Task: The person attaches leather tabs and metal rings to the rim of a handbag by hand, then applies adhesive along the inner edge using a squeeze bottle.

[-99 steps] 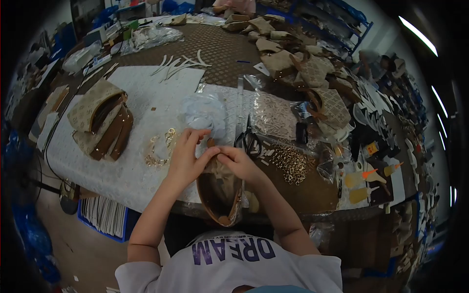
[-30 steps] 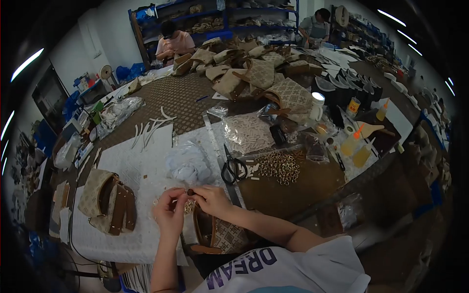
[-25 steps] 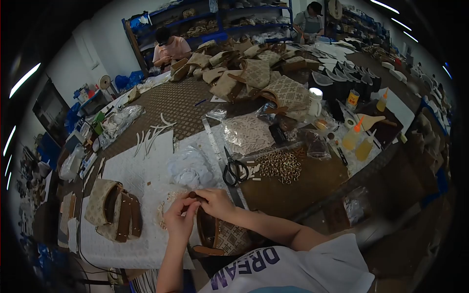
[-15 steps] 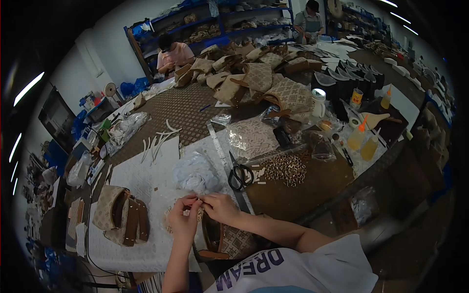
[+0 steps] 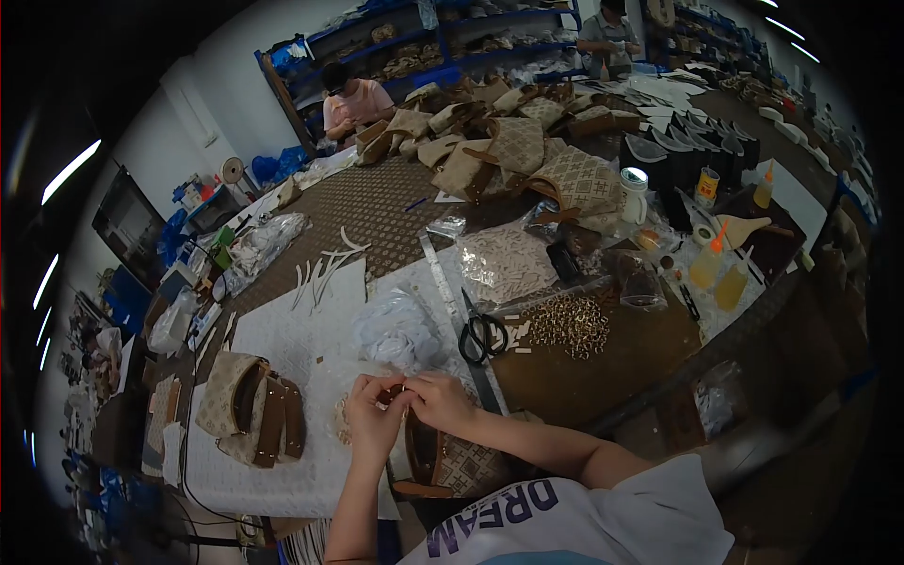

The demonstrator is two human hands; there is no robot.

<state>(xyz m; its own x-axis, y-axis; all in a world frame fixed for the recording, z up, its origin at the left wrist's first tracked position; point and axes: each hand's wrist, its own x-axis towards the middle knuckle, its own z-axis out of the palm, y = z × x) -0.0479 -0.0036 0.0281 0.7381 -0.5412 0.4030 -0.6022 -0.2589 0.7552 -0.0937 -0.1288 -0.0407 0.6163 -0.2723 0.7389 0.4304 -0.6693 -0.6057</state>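
Workshop room, pale walls, blue-framed shelves (image 5: 508, 40) along the rear; two co-workers, one in a pink top (image 5: 365, 102) and one farther right (image 5: 612, 42), beyond the worktop (image 5: 372, 202). Landmark for all entries: black-handled scissors (image 5: 476, 322), lying on the worktop.

Item: left hand (image 5: 374, 407), below and left of the scissors; fingers drawn in to a narrow pinch.

Item: right hand (image 5: 441, 401), below the scissors, on their near side; fingertips meeting those of the left hand at a small piece (image 5: 403, 386), too fine to identify.

Item: one patterned handbag (image 5: 469, 468), brown-trimmed, mouth open, directly below the scissors and under the two hands, near the wearer's white shirt (image 5: 527, 523).

Item: second handbag (image 5: 233, 388), brown panels with metal studs, well left of the scissors, on a white sheet (image 5: 273, 331).

Item: pale wrapped bundle (image 5: 395, 330), left of the scissors.

Item: metal ruler (image 5: 439, 270), just left of the scissors, running beneath or beside them; which, unclear.

Item: heap of gold-coloured rings (image 5: 570, 327), right of the scissors.

Item: clear bag of small pale pieces (image 5: 504, 264), above the scissors.

Item: large pile of handbags (image 5: 518, 143), beyond that bag, well above the scissors.

Item: orange-tipped bottle (image 5: 704, 270), far right of the scissors.
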